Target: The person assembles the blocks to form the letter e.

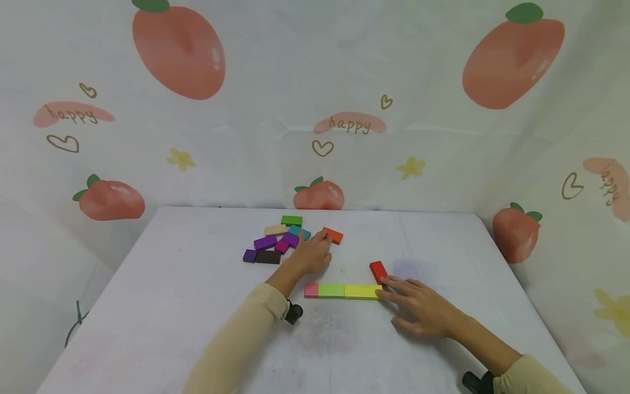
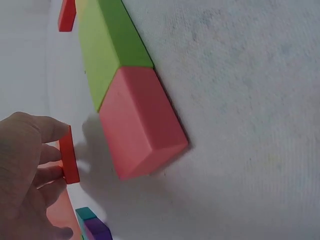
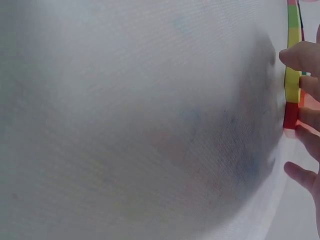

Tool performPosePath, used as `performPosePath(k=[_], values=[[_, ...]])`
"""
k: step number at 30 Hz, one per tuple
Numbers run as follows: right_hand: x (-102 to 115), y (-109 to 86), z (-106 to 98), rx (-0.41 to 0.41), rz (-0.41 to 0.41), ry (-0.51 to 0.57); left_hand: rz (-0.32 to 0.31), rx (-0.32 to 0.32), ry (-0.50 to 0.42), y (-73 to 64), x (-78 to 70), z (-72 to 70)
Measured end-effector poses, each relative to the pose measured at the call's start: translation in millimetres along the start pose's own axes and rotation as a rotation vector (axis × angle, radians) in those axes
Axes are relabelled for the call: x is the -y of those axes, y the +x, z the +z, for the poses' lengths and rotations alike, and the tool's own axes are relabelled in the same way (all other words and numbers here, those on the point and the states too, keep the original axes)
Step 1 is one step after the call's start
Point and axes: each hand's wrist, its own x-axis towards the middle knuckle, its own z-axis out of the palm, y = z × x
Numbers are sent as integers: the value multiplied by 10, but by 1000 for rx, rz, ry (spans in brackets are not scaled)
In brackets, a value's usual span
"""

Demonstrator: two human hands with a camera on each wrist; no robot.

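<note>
On the white table (image 1: pixel 162 306), the right hand (image 1: pixel 420 309) is spread empty, the left hand (image 1: pixel 312 253) half-bent; row-end yellow block (image 1: pixel 363 291) and slanted red block (image 1: pixel 377 271) are touched by right fingertips, perhaps for steadying; whether orange block (image 1: pixel 334 236) is pinched at left fingertips cannot be told

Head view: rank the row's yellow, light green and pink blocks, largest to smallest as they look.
1. Yellow block, its end partly hidden by the right hand
2. Light green block
3. Pink block
</note>
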Motion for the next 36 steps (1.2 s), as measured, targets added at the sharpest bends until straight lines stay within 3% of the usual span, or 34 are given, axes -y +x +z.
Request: performPosePath(k=[11, 25, 36], values=[[4, 3, -3, 19, 15, 19, 74, 35, 23, -8, -115, 54], [-8, -6, 18, -30, -20, -18, 148, 63, 79, -13, -330, 96], [-11, -1, 17, -33, -20, -6, 171, 71, 112, 6, -446, 99]])
